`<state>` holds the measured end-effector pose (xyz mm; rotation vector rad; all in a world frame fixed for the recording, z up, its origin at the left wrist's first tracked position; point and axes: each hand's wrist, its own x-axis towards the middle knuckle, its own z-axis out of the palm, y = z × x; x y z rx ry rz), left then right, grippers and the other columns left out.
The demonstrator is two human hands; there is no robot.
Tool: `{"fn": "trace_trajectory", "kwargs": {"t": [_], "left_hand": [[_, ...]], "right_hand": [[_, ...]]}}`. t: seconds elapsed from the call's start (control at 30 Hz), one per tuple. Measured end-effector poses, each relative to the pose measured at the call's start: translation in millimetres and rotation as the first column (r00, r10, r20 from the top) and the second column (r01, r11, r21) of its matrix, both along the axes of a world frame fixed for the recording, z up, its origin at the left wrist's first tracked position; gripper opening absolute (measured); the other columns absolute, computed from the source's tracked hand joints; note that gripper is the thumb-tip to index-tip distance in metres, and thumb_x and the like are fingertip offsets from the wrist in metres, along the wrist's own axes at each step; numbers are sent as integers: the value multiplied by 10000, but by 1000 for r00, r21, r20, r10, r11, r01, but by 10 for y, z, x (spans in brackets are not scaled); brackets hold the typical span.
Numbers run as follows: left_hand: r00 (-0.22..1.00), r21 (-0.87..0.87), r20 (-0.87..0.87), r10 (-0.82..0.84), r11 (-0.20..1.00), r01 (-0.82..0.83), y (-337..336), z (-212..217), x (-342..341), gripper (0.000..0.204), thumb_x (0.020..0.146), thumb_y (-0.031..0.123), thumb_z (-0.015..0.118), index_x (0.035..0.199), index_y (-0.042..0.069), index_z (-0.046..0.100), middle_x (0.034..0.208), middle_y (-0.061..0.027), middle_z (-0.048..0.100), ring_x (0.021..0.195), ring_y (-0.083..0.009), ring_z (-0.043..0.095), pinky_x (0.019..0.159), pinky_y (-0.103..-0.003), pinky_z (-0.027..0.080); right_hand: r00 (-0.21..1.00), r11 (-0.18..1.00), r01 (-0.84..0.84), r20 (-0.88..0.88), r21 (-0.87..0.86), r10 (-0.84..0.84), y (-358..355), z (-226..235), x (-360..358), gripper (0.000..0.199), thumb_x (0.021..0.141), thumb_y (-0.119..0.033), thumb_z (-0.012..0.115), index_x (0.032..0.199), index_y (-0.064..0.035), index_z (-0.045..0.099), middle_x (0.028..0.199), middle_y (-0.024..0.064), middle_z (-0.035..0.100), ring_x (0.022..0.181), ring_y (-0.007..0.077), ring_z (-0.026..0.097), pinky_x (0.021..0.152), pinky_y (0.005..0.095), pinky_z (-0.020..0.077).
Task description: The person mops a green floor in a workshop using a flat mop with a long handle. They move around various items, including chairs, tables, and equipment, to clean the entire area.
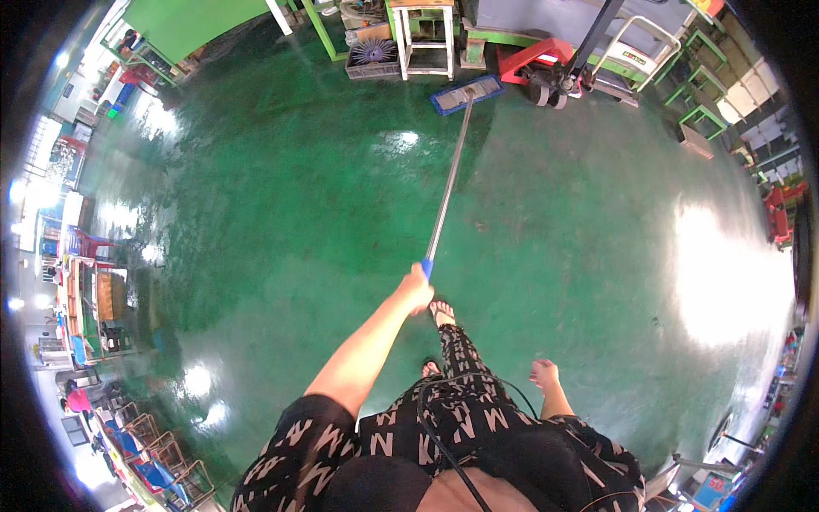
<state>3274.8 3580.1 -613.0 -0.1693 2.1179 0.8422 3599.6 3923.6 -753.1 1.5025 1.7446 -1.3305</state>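
A flat floor mop point(467, 94) with a blue-fringed rectangular head lies on the green floor point(341, 179), far ahead of me. Its thin metal pole point(449, 183) slants back toward me and ends in a blue grip point(426, 269). My left hand point(415, 290) is closed round that grip, with the arm stretched forward. Low beside my right leg hangs my right hand point(544, 374), holding nothing, its fingers loosely apart. My sandalled foot point(442, 312) steps out just past the left hand.
Close to the mop head stand a red pallet jack point(546, 68), a white stand point(424, 38) and a grey crate point(373, 60). A platform trolley point(636, 55) is farther right. Chairs point(162, 452) and a shelf point(94, 303) line the left side. A black cable point(424, 410) crosses my body.
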Motion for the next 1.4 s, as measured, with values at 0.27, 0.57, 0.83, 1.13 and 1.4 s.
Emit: {"fn": "trace_trajectory", "kwargs": {"t": [0.27, 0.57, 0.83, 1.13, 1.4], "left_hand": [[980, -235, 197, -34, 969, 81, -2722, -397, 4345, 531, 753, 118, 597, 1226, 85, 357, 955, -274, 616, 896, -470, 600, 738, -528, 480], [770, -628, 485, 415, 778, -23, -2892, 877, 6701, 403, 811, 236, 571, 1147, 56, 442, 958, -258, 627, 907, -440, 613, 752, -505, 483], [833, -484, 405, 376, 862, -154, -1938, 116, 5475, 371, 872, 324, 524, 1096, 30, 485, 949, -262, 628, 916, -429, 615, 768, -492, 483], [966, -7, -244, 85, 996, -89, 388, -364, 1087, 460, 732, 299, 689, 1026, -7, 510, 815, -241, 635, 756, -363, 656, 652, -462, 512], [997, -44, -73, 9, 999, -12, 811, 515, 1035, 386, 733, 115, 563, 1069, -22, 430, 874, -290, 618, 841, -458, 615, 701, -500, 493]], "right_hand": [[948, 941, -312, -20, 131, 317, -93, 155, 8, 340, 826, -217, 637, 1116, -45, 591, 740, 78, 637, 595, 170, 631, 423, 267, 424], [948, 948, -311, 97, 67, 304, 186, 143, 369, 372, 800, -257, 645, 1120, -75, 594, 773, 78, 647, 590, 158, 628, 427, 259, 408], [954, 952, -298, 66, 71, 294, 542, -10, -316, 443, 787, -238, 655, 1176, -44, 566, 827, 92, 660, 633, 178, 643, 478, 277, 478], [473, 453, -800, -49, 393, 879, 458, 655, -2476, 684, 753, -302, 715, 1334, -107, 410, 1166, 207, 592, 1053, 367, 583, 902, 433, 473], [-277, -241, -650, 71, 720, 958, -478, 1263, -3829, 711, 701, -331, 768, 1325, -274, 434, 1438, 104, 353, 1370, 267, 266, 1092, 507, 260]]}}
